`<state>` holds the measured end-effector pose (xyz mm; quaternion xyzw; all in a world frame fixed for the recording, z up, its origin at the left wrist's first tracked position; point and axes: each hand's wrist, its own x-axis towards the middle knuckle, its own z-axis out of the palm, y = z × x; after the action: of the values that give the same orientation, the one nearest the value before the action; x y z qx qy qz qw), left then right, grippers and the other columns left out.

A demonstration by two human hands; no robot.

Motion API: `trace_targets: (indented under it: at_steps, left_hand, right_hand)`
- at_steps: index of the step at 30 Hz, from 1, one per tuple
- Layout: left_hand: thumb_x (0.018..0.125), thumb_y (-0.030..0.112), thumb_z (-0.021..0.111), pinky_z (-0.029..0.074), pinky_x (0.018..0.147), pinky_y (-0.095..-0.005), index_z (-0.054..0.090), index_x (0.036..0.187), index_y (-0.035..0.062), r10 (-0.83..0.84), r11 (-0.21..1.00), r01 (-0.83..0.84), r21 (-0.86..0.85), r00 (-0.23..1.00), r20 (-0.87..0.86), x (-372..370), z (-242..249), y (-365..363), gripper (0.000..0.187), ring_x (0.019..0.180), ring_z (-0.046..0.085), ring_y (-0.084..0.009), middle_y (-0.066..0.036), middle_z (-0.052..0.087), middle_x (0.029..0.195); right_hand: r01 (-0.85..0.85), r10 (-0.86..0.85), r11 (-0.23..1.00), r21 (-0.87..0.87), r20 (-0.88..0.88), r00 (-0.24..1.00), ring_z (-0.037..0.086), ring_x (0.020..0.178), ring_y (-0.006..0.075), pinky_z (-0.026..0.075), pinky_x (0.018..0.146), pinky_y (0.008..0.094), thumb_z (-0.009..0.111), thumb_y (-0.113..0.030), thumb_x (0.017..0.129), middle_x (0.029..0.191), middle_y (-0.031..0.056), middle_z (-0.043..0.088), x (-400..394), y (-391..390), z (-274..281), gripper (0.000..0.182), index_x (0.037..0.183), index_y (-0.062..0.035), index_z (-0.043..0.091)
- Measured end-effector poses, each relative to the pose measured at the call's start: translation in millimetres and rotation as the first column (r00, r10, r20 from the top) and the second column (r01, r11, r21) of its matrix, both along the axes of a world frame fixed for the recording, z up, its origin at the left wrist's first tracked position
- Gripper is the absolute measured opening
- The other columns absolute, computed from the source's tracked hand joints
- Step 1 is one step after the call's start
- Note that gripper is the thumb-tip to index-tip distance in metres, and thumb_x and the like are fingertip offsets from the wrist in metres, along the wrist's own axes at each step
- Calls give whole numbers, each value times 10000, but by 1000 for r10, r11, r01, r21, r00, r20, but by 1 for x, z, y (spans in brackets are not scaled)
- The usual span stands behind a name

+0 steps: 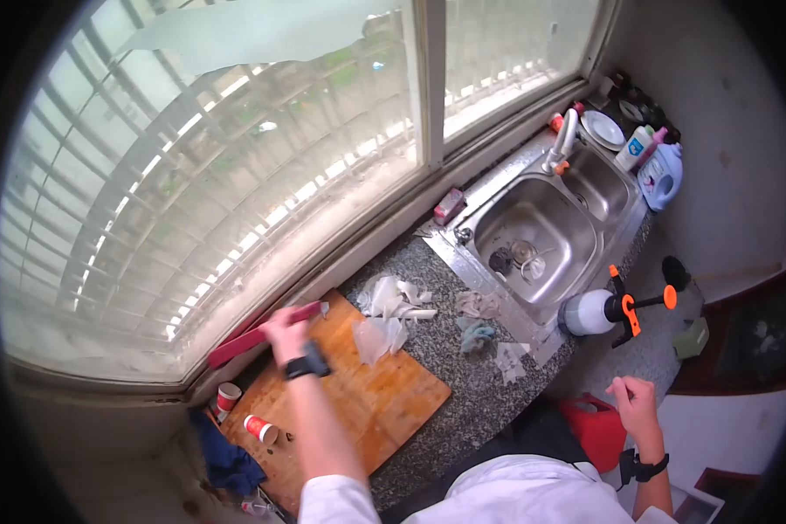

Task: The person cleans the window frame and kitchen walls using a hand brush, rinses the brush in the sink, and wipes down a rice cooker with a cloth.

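Note:
My left hand is wrapped round a long dark-red box, held slantwise along the window sill above the back edge of a wooden cutting board. A small pale tip shows beyond the fingers at its right end. Below that hand, a red-and-white paper cup lies on its side on the board, with dark bits beside it. Another paper cup stands at the board's left corner. My right hand hangs at my right side over a red container, fingers curled in with nothing showing in them.
Crumpled plastic bags and used wipes litter the granite counter. A steel sink has scraps in its basin. At the counter edge stands a pump sprayer; detergent bottles stand behind. Blue cloth lies left.

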<state>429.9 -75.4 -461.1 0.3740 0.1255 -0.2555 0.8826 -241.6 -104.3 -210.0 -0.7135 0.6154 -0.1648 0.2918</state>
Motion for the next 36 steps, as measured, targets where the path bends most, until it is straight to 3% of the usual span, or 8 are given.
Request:
trace_targets:
  at_steps: [5,10,12,16,21,24,29,36]
  left_hand:
    - [951,695,284,409,523,-326,417,670,122,-145,948,4,-318,895,-422,-149,41,-122,652,430,370,-198,-1,375,528]
    - [970,632,383,417,505,-312,425,674,126,-34,944,-73,-323,949,-313,-100,77,-57,587,444,385,-148,15,411,559]
    - [989,585,449,410,453,-286,437,677,132,-44,868,-146,-474,929,-367,-34,49,18,550,444,405,-130,23,427,559]
    - [953,641,451,364,389,-238,441,671,122,135,931,-238,-278,929,-344,-3,31,52,591,404,393,-110,33,419,544]
    - [908,719,364,468,585,-374,461,788,148,32,999,-26,48,989,-143,-158,38,-143,592,528,465,-183,-3,449,621]
    - [915,714,386,380,516,-291,431,722,163,-195,960,120,-252,936,-294,-244,47,-214,586,479,373,-114,47,361,556]
    - [977,600,473,276,482,-253,416,795,173,-372,920,304,-247,873,-314,-293,63,-150,468,472,284,-76,71,284,579]
    - [976,343,641,342,416,-232,516,1042,99,-550,565,415,713,834,-49,-280,92,77,281,464,434,-73,45,469,639]
  right_hand:
    - [-2,2,993,-116,2,1000,442,415,87,319,427,278,559,-139,983,491,29,460,-28,-5,-14,320,713,14,637]
    - [16,-15,999,-37,39,999,419,409,72,294,421,264,540,-162,1003,499,14,433,-42,-31,-17,352,706,13,615]
    - [-6,5,998,-68,-20,1000,441,426,118,320,450,304,552,-148,987,510,36,446,-45,-41,-19,345,686,12,608]
    - [-273,265,947,-169,-65,962,580,531,295,419,505,392,613,-149,923,641,160,602,-55,-68,-27,223,776,7,673]
    - [-524,536,841,-130,82,840,531,533,225,407,523,350,596,-57,953,647,110,581,-20,-108,6,172,821,9,686]
    - [-608,606,794,-29,118,786,572,582,298,440,563,387,603,-49,938,679,151,597,-1,-137,19,150,839,19,692]
    - [-600,598,797,-70,237,766,595,629,259,445,592,365,603,-82,925,696,144,607,62,-156,-5,118,899,6,677]
    - [-756,725,654,34,258,639,555,532,192,417,503,306,658,-86,872,654,104,592,161,-120,-3,168,1024,-14,652]
